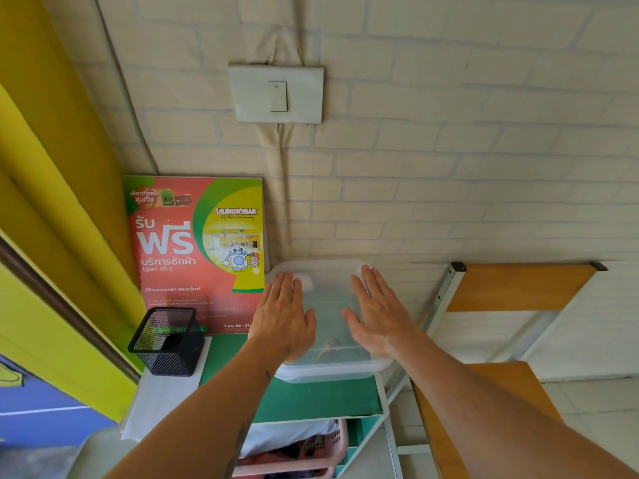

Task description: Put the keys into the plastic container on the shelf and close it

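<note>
Both bare forearms reach forward over a pink plastic basket [311,454] below. Beyond it, the left hand [283,316] and right hand [377,316] lie flat, fingers spread wide, gripping nothing, palms down on the translucent lid of the clear rectangular plastic container [328,369]. It sits on the green shelf top [311,395], directly under both hands, equally near each. Dim metal keys [328,349] show inside, between the wrists. Pressing straight down looks likely to seat the lid.

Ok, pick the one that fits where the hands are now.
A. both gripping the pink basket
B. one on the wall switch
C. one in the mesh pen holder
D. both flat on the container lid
D: the left hand and right hand lie palm-down, fingers spread, on the lid of the clear plastic container, with the keys visible inside.
</note>
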The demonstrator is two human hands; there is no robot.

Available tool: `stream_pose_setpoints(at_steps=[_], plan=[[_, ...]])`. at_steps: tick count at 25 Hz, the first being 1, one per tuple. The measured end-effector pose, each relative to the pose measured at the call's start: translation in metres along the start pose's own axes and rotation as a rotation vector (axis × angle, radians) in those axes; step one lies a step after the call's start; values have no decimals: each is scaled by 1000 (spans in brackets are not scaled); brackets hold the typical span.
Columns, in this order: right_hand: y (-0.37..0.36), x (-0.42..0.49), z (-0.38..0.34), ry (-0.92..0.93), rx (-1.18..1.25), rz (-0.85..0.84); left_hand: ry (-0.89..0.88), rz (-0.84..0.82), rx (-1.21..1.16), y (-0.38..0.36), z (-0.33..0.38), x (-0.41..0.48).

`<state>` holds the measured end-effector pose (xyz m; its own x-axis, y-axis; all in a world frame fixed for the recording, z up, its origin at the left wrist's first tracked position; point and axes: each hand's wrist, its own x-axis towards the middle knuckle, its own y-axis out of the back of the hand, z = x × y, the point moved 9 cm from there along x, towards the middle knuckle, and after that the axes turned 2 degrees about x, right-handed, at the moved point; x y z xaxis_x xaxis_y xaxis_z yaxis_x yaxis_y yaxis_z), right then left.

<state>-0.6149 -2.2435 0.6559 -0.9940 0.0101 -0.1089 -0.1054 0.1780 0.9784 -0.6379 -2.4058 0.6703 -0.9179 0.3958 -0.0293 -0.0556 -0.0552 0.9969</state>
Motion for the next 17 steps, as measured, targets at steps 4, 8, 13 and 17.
stream_pose_setpoints(at_steps=[4, 8, 13, 17], plan=[[2, -5, -2, -2, 14, 4, -14, 49, -37, 3, 1, -2], [4, -8, -4, -17, 9, -11, -16, 56, -58, 4, 1, -4], [19, -10, -8, -54, -17, -72, -36, 35, 24, 16, 5, -4], [66, -25, -16, -74, 22, 6, 30, 33, 4, 46, 6, -12]])
